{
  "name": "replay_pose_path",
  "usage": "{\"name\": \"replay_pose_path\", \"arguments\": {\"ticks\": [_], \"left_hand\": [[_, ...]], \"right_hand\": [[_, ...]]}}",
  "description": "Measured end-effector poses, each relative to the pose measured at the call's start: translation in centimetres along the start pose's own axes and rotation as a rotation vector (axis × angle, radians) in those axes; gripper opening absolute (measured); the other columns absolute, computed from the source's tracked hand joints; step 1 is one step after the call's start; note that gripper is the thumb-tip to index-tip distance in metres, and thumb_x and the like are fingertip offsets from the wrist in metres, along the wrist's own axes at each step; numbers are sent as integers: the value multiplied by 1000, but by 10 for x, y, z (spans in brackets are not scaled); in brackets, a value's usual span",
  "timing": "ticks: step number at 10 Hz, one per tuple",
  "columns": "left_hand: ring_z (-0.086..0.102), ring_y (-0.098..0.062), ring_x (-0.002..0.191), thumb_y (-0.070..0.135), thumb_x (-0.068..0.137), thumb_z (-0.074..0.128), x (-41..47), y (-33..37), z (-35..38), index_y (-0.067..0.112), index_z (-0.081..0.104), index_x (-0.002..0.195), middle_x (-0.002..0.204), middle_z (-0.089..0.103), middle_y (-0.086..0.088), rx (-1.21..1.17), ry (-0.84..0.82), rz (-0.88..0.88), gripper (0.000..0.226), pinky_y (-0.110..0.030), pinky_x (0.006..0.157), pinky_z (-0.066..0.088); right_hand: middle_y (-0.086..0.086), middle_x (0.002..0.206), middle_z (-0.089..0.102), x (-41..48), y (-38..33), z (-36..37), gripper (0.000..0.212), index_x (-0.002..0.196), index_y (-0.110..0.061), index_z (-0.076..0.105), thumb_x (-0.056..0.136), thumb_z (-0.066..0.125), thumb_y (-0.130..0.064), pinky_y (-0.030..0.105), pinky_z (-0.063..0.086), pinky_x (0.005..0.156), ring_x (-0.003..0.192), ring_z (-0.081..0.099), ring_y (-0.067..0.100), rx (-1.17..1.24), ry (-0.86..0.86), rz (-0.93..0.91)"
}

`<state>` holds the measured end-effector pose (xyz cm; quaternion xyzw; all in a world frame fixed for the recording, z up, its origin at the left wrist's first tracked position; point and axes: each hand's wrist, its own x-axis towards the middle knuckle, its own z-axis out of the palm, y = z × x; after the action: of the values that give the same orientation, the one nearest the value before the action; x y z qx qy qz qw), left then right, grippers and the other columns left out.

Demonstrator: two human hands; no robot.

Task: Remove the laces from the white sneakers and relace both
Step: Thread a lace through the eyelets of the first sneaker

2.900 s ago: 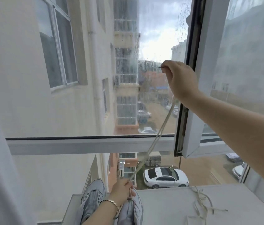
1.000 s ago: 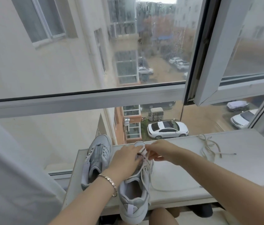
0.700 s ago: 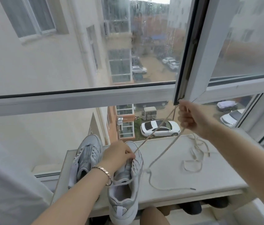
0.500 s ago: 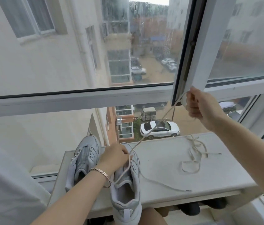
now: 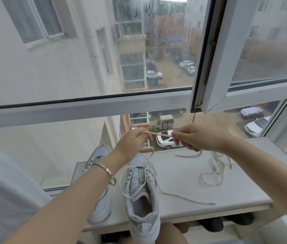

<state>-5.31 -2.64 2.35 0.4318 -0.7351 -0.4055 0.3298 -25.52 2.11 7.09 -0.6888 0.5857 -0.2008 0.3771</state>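
Two white sneakers stand on a white shelf [image 5: 183,176] by the window. The right sneaker [image 5: 142,194] has a white lace [image 5: 174,195] threaded loosely through its lower eyelets, one end trailing right across the shelf. The left sneaker [image 5: 97,162] lies partly behind my left arm. My left hand [image 5: 134,142] and my right hand [image 5: 197,138] are raised above the right sneaker's toe, each pinching the same short stretch of lace held taut between them. A second, loose lace [image 5: 213,168] lies in a tangle at the right of the shelf.
A window frame [image 5: 86,106] runs across just behind the shelf, and an open sash [image 5: 216,55] hangs above my right hand. Dark shoes [image 5: 227,222] sit under the shelf's front edge. My knee shows below the right sneaker.
My right hand has come down from beside the open sash to meet the left hand. My left hand has lifted off the sneaker and now pinches the lace too.
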Motion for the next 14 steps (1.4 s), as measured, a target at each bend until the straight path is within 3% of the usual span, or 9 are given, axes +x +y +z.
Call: {"name": "replay_pose_path", "arguments": {"ticks": [2,4,5,6,7,9,11,12,14], "left_hand": [[59,-35,87,-4,94,35,19,-35,-21,-3,67,89,100,63,-21,76,286,-596,32,-27,63,43],[43,-39,122,14,92,45,19,-39,-6,-1,39,133,135,41,-25,315,183,-679,44,-43,101,40],[39,-29,110,14,86,50,8,-34,9,7,40,124,124,38,-17,581,195,-515,40,-36,92,38],[42,-13,59,21,88,51,-12,-31,27,15,47,76,74,46,1,560,73,-362,14,-23,51,30],[36,-16,50,34,85,57,-22,-30,41,16,35,56,54,35,2,632,-161,-388,41,-25,48,26],[57,-14,80,11,87,55,-37,-39,38,9,69,85,88,67,-2,512,-68,-257,14,-20,68,41],[44,5,43,4,84,51,-45,-18,20,12,72,79,45,48,16,304,-257,-270,23,-6,46,30],[41,-8,45,12,78,51,-51,-11,7,3,66,64,49,49,2,337,-353,-344,22,-20,52,34],[59,-19,85,37,89,50,-43,-26,30,18,65,86,87,65,1,674,-11,-339,25,-29,73,47]], "right_hand": [[-11,48,40,-2,43,6,31,71,-16,55,98,40,-21,16,32,45,42,36,5,86,-24,155],[-7,53,36,-4,53,7,27,75,-16,50,99,38,-18,14,31,41,46,33,8,775,-62,155],[-9,47,25,1,48,9,23,73,-20,48,95,42,-16,13,19,31,36,23,4,1104,189,219],[-9,45,22,7,48,16,19,78,-18,50,92,41,-10,14,14,30,34,17,5,1161,430,267],[-7,47,24,10,47,30,22,85,-14,48,91,30,-2,14,13,33,37,18,5,1241,389,298],[-3,76,70,12,49,70,17,96,-11,59,99,44,-18,21,43,66,68,51,11,1068,236,299],[-5,89,70,26,57,100,15,88,-18,58,98,47,-20,22,37,66,72,49,8,833,228,350],[1,86,70,32,61,109,13,84,-12,59,95,52,-15,19,42,63,66,50,8,865,267,324],[8,75,62,48,62,121,19,67,-3,58,80,64,9,20,57,63,62,62,16,925,342,215]]}}
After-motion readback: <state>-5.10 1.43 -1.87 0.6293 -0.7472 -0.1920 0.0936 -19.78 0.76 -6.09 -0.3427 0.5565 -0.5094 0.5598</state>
